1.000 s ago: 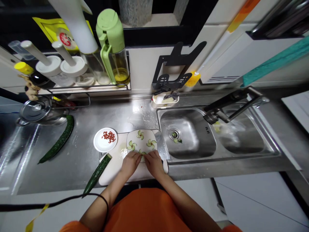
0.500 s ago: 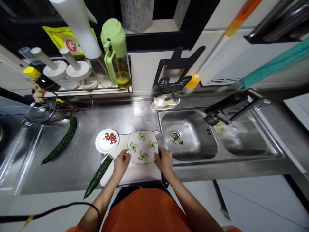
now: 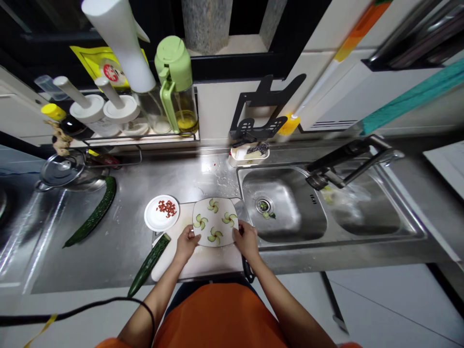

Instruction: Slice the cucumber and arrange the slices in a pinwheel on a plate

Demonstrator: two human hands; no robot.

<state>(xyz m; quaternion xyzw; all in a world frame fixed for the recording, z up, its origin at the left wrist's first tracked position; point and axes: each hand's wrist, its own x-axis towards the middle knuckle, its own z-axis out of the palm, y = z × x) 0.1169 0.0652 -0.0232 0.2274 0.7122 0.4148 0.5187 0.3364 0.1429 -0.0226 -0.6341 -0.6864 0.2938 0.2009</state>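
Between my hands is a white square plate (image 3: 206, 224) with rounded corners, bearing several pinwheels of green cucumber slices (image 3: 213, 206) with small red centres. My left hand (image 3: 186, 244) grips its left edge, and my right hand (image 3: 247, 240) grips its right edge. Beneath the plate lies a white cutting board (image 3: 170, 266). A cut cucumber (image 3: 149, 265) rests across the board's left edge. Left of the square plate is a small round plate (image 3: 152, 220) with chopped red bits (image 3: 166, 208). A knife's black handle (image 3: 248, 269) shows by my right wrist, its blade partly hidden.
A whole cucumber (image 3: 92, 212) and a lidded pot (image 3: 63, 171) are at the left. On the right is a double sink (image 3: 286, 203) with a faucet (image 3: 340, 164). Behind stand a rack with seasoning jars (image 3: 123, 113), a green oil bottle (image 3: 176, 87) and a sponge holder (image 3: 249, 157).
My left thumb has shifted slightly on the plate's edge. The whole view has moved a little; both hands still hold the plate over the board.
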